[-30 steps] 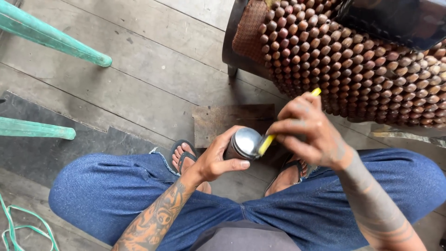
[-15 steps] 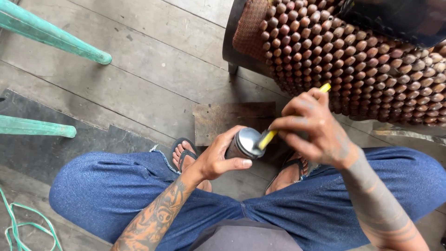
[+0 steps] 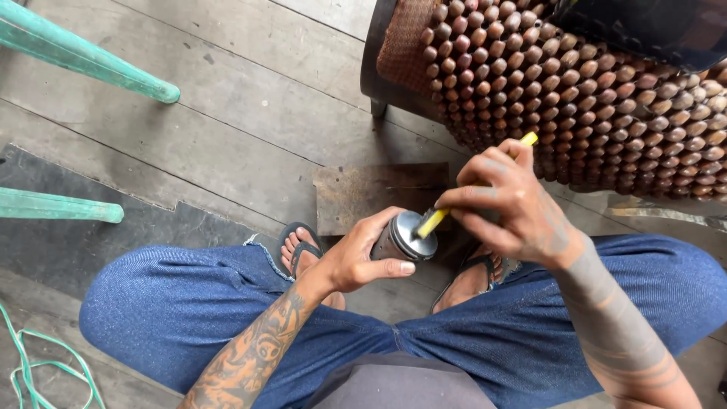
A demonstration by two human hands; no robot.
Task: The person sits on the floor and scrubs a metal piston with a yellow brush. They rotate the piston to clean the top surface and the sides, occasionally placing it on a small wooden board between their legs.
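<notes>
Left hand: a short grey metal cylinder with a smooth, shiny flat end is being gripped around its side, fingers wrapped behind it and the thumb pressed along the front.
Right hand: a slim yellow stick-like tool is being pinched closed between fingers and thumb, its lower end being held against the cylinder's flat face.
Cylinder position: it is being held in the air between the knees, above a worn brown wooden block on the floor.
Handling: the cylinder is being judged rigid, fairly heavy and slippery on its polished end; the duller side wall is being judged the surer hold.
Tool: it is being judged light, stiff and narrow.
Surroundings: a seat covered in round brown wooden beads is standing just ahead; grey weathered floorboards and teal painted legs are lying to the left.
</notes>
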